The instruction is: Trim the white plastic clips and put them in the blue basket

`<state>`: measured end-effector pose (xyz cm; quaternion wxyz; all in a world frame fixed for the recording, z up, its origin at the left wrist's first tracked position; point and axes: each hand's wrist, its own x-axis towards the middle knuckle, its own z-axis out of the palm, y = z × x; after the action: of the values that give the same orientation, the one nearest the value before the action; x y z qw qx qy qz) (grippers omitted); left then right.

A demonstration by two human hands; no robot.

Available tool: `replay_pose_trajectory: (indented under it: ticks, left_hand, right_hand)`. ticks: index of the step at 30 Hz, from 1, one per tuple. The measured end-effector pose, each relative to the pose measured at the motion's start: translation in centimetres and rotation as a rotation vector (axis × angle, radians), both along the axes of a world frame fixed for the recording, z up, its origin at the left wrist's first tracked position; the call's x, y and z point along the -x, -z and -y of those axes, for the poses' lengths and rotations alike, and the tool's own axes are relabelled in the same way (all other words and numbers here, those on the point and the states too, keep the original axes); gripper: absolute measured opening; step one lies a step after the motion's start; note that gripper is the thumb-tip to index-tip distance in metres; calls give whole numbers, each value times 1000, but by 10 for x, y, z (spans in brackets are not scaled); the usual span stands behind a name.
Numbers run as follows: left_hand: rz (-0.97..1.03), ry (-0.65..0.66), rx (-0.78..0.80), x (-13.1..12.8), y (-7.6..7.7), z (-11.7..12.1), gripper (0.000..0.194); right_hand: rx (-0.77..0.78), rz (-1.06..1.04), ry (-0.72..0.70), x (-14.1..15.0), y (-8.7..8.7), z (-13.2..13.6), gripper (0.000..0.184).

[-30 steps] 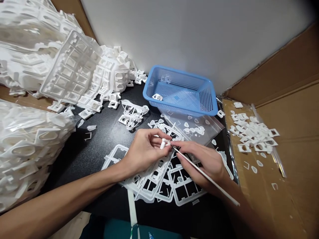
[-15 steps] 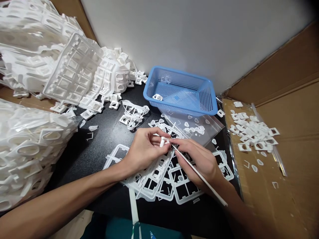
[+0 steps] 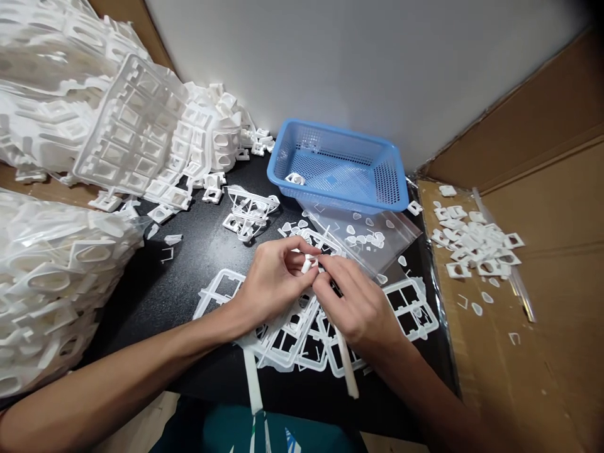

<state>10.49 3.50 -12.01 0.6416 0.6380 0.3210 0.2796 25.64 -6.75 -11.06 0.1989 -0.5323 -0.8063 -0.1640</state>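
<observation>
My left hand (image 3: pixel 276 277) pinches a small white plastic part (image 3: pixel 307 263) between thumb and fingertips, over the middle of the table. Right beside it, my right hand (image 3: pixel 356 302) is closed around a long, flat, pale stick (image 3: pixel 346 365), whose lower end sticks out below the palm. The fingertips of my right hand touch or nearly touch the white part; the stick's upper end is hidden by them. Under both hands lie overlapping white plastic grid frames (image 3: pixel 411 308) with small scraps on them. A second pale strip (image 3: pixel 252 384) hangs toward my lap.
A blue perforated basket (image 3: pixel 340 204) at the back holds a white part. Beneath its front edge lies a clear plastic bag (image 3: pixel 396 242) with small scraps. White pieces are heaped on cardboard (image 3: pixel 481 242) at right. Bulging bags of white parts (image 3: pixel 61 283) line the left.
My right hand has turned, swinging the stick from a slant toward the lower right to nearly upright in view. The left hand keeps its pinch on the white part.
</observation>
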Motion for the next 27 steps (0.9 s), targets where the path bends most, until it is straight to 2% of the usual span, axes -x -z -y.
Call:
replay_pose_trajectory:
  ticks: [3,6,10,14,19,23,27]
  left_hand:
    - [9,-12,47,-1,-1,0,25]
    - [19,-4,120,-1,-3,-1,24]
    - [38,17,213,-1,-3,-2,24]
    - [92,6,244,-1,-2,-3,26]
    - [135,-76,152,1,-9,-6,27]
    - [103,-159,18,3,-13,-7,27]
    - [105,-191,-27,4,-13,-7,26]
  right_hand:
    - [-16,43,37,6,0,-2,13]
    - [-16,42,86,-1,-1,-3,14]
    - [-15,-157,190,-18,-4,-4,18]
    - [-38,-363,137,-25,-4,-3,22]
    - [43,-304,96,-27,-2,1,20]
    - [157,-229,-9,-25,-1,1,23]
    - [224,-196,-68,-21,2,-2,26]
